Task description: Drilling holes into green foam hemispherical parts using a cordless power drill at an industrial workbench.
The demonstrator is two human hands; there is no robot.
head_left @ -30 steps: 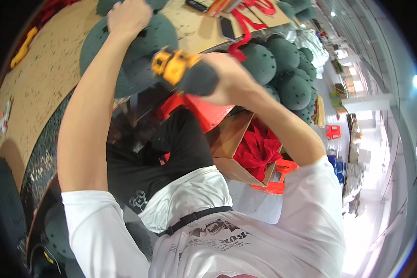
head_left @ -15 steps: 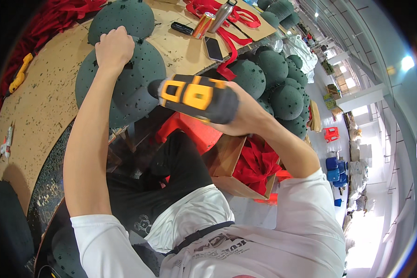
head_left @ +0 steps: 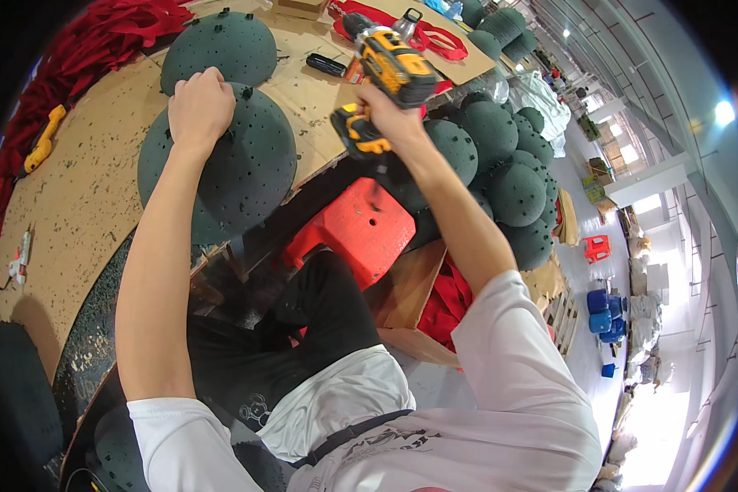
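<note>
A dark green foam-like dome, dotted with small holes, lies on the table's near edge. My left hand is closed at its upper left part, knuckles up; the fingertips are hidden. A second, similar dome sits just beyond it, with small dark bits standing on its surface. Over the table's right side, my right hand grips a yellow and black cordless drill by its handle. The drill's nose points up and left, well apart from the dome, and its battery base hangs below my hand.
Red felt-like strips are heaped at the far left, near a yellow-handled tool. Several green domes are piled at the right. A red stool and a cardboard box of red material stand below the table.
My right hand has carried the drill away from the dome, farther up over the table, and turned its nose upward. My left hand stays on the dome.
</note>
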